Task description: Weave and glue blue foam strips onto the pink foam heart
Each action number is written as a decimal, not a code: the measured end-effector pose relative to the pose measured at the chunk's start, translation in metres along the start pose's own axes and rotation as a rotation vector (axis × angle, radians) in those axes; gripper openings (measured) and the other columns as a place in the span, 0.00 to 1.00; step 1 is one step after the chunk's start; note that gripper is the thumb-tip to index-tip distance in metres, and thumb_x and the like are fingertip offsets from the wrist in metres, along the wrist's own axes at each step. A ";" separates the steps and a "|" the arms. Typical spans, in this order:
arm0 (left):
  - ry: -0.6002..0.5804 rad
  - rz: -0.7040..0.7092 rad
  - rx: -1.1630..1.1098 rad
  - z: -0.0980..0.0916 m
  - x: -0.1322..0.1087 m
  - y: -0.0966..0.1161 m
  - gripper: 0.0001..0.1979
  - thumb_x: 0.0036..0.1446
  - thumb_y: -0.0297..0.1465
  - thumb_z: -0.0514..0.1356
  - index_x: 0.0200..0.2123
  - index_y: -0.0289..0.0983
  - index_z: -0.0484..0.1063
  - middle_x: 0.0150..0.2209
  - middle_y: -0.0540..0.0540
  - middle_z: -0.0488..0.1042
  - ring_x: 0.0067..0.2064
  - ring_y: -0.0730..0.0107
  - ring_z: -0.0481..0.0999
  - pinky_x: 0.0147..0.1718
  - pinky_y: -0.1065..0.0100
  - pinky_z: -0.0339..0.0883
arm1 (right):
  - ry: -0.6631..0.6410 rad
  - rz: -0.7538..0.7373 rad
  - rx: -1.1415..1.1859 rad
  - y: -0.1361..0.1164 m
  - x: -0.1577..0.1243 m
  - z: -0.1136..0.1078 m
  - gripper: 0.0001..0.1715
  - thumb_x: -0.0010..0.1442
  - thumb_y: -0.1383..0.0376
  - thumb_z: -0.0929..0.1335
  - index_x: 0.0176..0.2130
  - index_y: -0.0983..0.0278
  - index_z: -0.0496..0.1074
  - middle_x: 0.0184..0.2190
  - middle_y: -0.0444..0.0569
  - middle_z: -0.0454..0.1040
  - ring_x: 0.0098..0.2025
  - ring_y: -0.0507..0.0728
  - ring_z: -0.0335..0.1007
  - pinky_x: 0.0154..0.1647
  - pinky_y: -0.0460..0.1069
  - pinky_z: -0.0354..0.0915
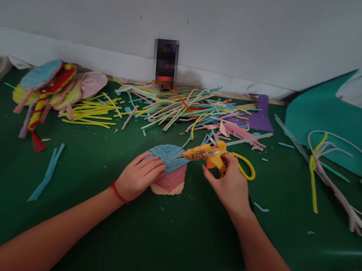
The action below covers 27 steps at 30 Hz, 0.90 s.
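Panel (pixel 172 172) first: flat on the green table (pixel 130 239), right between the two hands, tucked partly under the left one. Well along, to judge by the cover: blue rows packed close in a chevron across the far part, pink below, pale beige along the near end. Seemingly left to do: rim and handle, neither one visible on it.

Now out to the left hand (pixel 142 174): laid over the panel's left side, fingers stretched out together on the blue rows, steadying rather than grasping. Across to the right hand (pixel 229 178), off the panel's right side and apart from it: wrapped around the yellow glue gun (pixel 215 154). Nozzle aimed left, right at the blue rows; touching or just above, hard to tell in this dim view.

Wider: yellow loop (pixel 250 167) just beyond the right hand. Big tangle of loose strips (pixel 183 106) behind, purple sheet (pixel 264 114) at its right end. Over on the far left, a heap of fans (pixel 42 74), with rims and handles on. Nearer, two blue strips (pixel 48 175). And far right, a teal sheet (pixel 325 116), curling upward.
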<state>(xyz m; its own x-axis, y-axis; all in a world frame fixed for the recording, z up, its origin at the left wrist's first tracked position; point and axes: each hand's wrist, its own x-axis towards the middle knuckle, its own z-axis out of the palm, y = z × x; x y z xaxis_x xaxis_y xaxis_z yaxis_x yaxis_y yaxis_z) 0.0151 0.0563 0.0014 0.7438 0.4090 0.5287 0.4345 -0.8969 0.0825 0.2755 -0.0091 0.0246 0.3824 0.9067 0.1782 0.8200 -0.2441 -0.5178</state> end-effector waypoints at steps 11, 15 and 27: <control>-0.032 0.068 0.037 0.005 -0.003 -0.001 0.11 0.63 0.23 0.51 0.43 0.34 0.72 0.47 0.40 0.77 0.49 0.62 0.76 0.54 0.55 0.65 | -0.031 -0.028 0.000 0.011 0.010 -0.007 0.32 0.52 0.49 0.67 0.50 0.63 0.62 0.42 0.56 0.75 0.35 0.62 0.74 0.33 0.53 0.66; -0.027 0.079 0.073 0.005 0.000 0.001 0.09 0.63 0.23 0.52 0.40 0.32 0.72 0.46 0.40 0.78 0.47 0.62 0.77 0.53 0.55 0.65 | -0.068 -0.026 -0.079 0.011 0.011 -0.005 0.33 0.52 0.47 0.66 0.50 0.64 0.63 0.32 0.51 0.76 0.29 0.61 0.73 0.28 0.51 0.63; -0.021 0.100 0.090 0.005 0.003 -0.001 0.11 0.64 0.23 0.50 0.43 0.32 0.71 0.43 0.42 0.79 0.44 0.65 0.78 0.54 0.53 0.64 | -0.099 -0.078 -0.097 0.014 0.010 0.002 0.31 0.52 0.46 0.67 0.49 0.63 0.64 0.41 0.55 0.75 0.36 0.63 0.74 0.31 0.53 0.66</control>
<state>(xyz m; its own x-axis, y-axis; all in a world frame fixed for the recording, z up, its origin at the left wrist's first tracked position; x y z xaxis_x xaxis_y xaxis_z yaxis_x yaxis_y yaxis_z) 0.0193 0.0590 -0.0012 0.7959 0.3222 0.5125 0.4003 -0.9152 -0.0464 0.2901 -0.0030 0.0168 0.2761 0.9524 0.1292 0.8846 -0.1993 -0.4216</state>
